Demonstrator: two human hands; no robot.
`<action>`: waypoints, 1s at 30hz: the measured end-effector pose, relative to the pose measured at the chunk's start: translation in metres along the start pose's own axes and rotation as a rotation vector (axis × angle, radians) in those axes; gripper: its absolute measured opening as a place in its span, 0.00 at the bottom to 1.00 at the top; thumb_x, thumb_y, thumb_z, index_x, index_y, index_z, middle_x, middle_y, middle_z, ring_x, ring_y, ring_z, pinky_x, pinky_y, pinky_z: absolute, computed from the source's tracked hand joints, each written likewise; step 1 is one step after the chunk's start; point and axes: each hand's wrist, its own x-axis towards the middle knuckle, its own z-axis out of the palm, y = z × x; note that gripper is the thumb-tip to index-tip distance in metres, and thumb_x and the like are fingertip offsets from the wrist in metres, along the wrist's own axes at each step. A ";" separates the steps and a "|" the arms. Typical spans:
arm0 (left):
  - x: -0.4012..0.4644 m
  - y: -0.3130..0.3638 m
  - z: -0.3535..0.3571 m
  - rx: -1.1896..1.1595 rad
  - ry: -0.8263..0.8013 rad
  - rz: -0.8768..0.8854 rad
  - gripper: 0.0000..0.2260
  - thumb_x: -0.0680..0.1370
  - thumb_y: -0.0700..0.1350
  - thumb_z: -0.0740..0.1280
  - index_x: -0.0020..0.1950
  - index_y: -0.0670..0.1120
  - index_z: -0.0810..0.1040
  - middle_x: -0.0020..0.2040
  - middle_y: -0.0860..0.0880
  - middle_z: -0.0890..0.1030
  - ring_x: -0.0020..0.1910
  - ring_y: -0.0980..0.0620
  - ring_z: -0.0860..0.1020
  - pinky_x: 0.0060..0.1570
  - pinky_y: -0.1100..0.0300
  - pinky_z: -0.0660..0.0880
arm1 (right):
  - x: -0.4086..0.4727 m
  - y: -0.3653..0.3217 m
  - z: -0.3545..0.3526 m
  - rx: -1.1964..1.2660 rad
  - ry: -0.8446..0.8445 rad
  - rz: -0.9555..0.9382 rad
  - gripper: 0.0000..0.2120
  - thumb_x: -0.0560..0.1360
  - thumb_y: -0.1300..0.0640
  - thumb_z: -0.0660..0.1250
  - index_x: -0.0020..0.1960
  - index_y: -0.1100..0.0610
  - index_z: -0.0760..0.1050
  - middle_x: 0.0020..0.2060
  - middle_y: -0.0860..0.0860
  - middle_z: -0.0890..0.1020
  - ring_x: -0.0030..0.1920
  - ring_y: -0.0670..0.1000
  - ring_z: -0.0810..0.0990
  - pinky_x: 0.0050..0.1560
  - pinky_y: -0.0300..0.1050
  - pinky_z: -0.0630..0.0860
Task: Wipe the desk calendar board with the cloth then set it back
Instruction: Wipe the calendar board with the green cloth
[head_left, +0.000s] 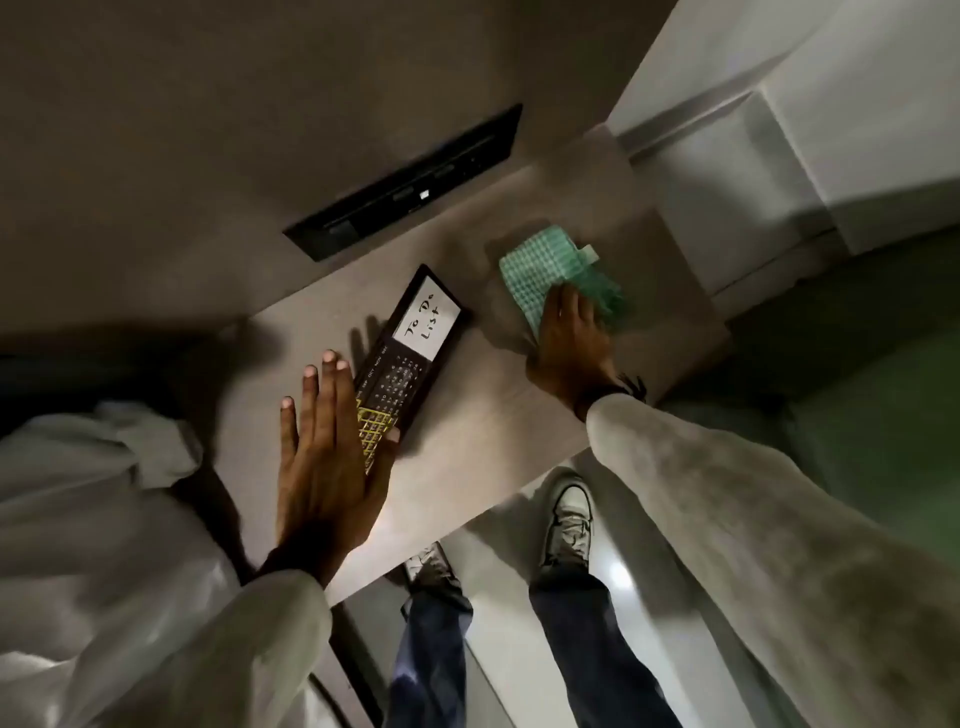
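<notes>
Left hand (324, 457) flat, fingers spread, beside dark rectangular calendar board (410, 358), right hand (566, 338) pressing waffle-weave cloth (545, 270) (green).

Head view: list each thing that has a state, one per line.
Calendar board: lying flat on the desk, face up.
Cloth: bunched on the desk, under the right hand.
Left hand: open, fingers spread, thumb touching the board.
Right hand: pressing on the cloth.

Green-and-white checked cloth (550, 270) on a pale grey-brown desk (493, 415). Dark-framed calendar board (410, 353) with a white panel lettered in black and a yellow grid. Off-white sleeves (727, 493), blue jeans (582, 623), white-and-grey sneakers (569, 512).
</notes>
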 end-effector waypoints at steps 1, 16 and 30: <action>0.001 0.001 0.001 0.010 0.028 -0.007 0.37 0.83 0.60 0.55 0.86 0.42 0.50 0.87 0.41 0.53 0.86 0.40 0.53 0.84 0.41 0.50 | 0.000 0.000 0.001 -0.046 0.031 -0.010 0.40 0.70 0.56 0.70 0.75 0.66 0.56 0.70 0.64 0.67 0.69 0.65 0.68 0.62 0.59 0.74; 0.008 -0.033 -0.007 0.059 -0.008 0.200 0.54 0.73 0.65 0.71 0.86 0.42 0.45 0.87 0.41 0.49 0.86 0.37 0.50 0.82 0.39 0.51 | -0.072 -0.043 0.027 1.281 -0.067 0.527 0.03 0.71 0.71 0.64 0.41 0.68 0.76 0.35 0.60 0.76 0.37 0.57 0.77 0.34 0.49 0.72; 0.021 -0.040 0.008 0.032 0.050 0.301 0.54 0.72 0.60 0.77 0.86 0.41 0.50 0.87 0.41 0.53 0.86 0.37 0.52 0.82 0.37 0.54 | -0.080 -0.127 0.038 1.430 -0.010 0.348 0.06 0.69 0.60 0.77 0.42 0.62 0.83 0.33 0.50 0.83 0.27 0.36 0.77 0.29 0.32 0.74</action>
